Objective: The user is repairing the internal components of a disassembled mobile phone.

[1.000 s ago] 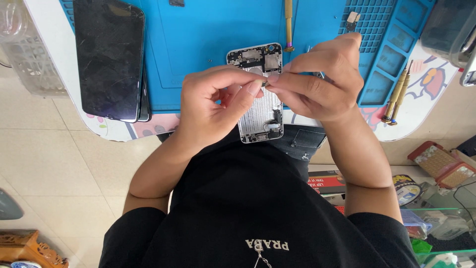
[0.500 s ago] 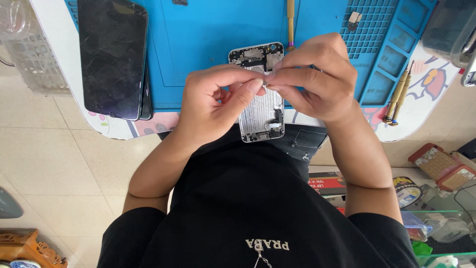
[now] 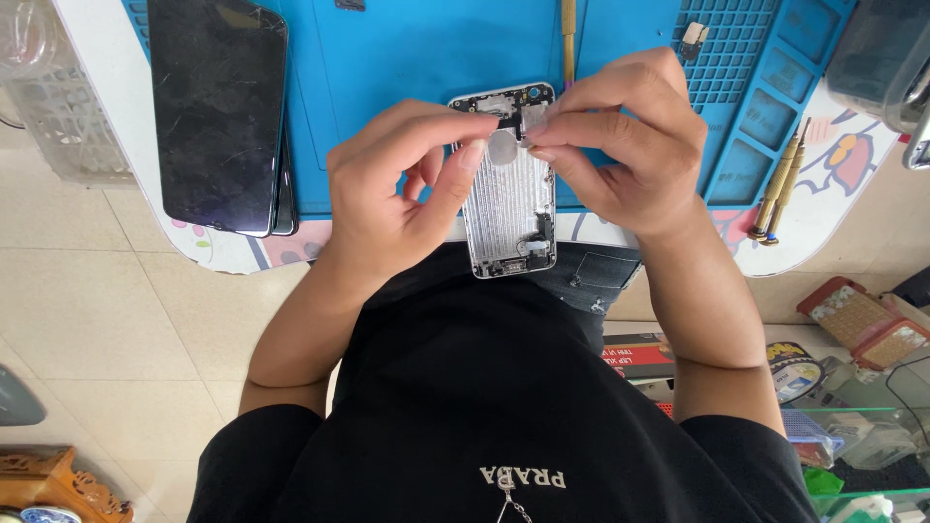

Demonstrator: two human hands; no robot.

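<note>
Both forearms reach forward, elbows bent and wrists close together. The left hand (image 3: 402, 189) curls, thumb and index finger pinched toward the right hand (image 3: 630, 145), whose fingertips (image 3: 539, 131) (thumb under index) meet in a tight pinch just beside them.

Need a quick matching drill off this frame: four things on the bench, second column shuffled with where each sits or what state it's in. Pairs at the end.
Things
1. open phone housing
2. dark phone screen
3. pair of screwdrivers
4. small metal part

Places or states
A. on the gridded section of the blue mat, top right
B. lying flat at the left end of the mat
C. between the left hand and right hand, overhanging the table edge
D. off the mat, at its right edge

Pairs: 1-C, 2-B, 3-D, 4-A
</note>
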